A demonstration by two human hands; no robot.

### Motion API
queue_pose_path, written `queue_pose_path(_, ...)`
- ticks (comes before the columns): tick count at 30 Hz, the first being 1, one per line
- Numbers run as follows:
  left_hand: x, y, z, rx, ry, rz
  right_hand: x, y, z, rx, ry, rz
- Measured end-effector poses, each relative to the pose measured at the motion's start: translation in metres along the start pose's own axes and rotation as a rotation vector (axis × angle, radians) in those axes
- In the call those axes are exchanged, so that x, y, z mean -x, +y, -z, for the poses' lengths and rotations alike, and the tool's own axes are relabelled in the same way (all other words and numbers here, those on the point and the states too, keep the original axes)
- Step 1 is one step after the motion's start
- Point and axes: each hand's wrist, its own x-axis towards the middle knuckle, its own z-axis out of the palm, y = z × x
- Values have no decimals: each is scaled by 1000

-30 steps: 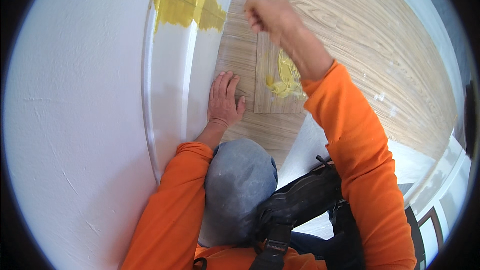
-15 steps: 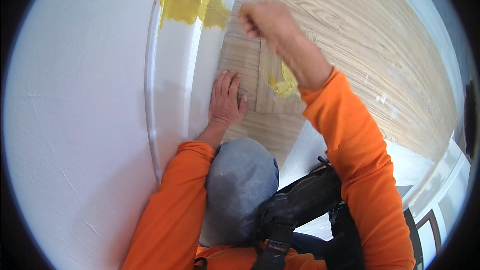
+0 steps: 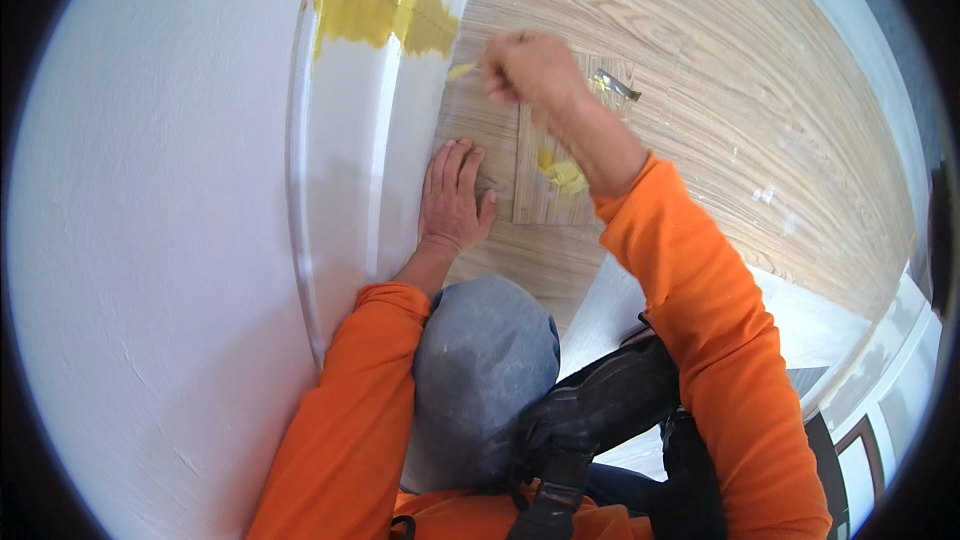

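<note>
My left hand (image 3: pixel 458 195) lies flat on the wood-grain floor (image 3: pixel 680 110), fingers stretched beside the white skirting board (image 3: pixel 345 150). A patch of yellow filler (image 3: pixel 370 0) spreads over the skirting's face at its far end. My right hand (image 3: pixel 535 70) is closed in front of the skirting, a little short of the patch. From its fingers sticks out the tip of a small tool smeared with yellow filler (image 3: pixel 461 71); the rest is hidden in the grip. Below that hand a wood-grain offcut (image 3: pixel 535 202) carries a lump of yellow filler (image 3: pixel 566 178).
A shiny metal strip (image 3: pixel 618 86) lies at the offcut's far end. A white wall (image 3: pixel 150 190) rises on the left. My bent knee (image 3: pixel 485 370) and black strapped gear (image 3: pixel 610 390) fill the near middle. White panels (image 3: pixel 890 390) stand at the right.
My right hand has come slightly nearer, away from the filler patch. The tool's yellow tip and the metal strip now show. The left hand stays put.
</note>
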Motion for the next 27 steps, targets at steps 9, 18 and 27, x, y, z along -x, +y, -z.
queue_pose_path(9, 1, 1, 2, -14, 0, 5, -39, 5, -16, -224, -8, -204)
queue_pose_path(18, 4, -2, 2, -30, 1, 9, -44, -39, 33, 33, -84, 107)
queue_pose_path(27, 1, 1, 0, -30, 9, -12, -44, 9, -12, -158, 3, -144)
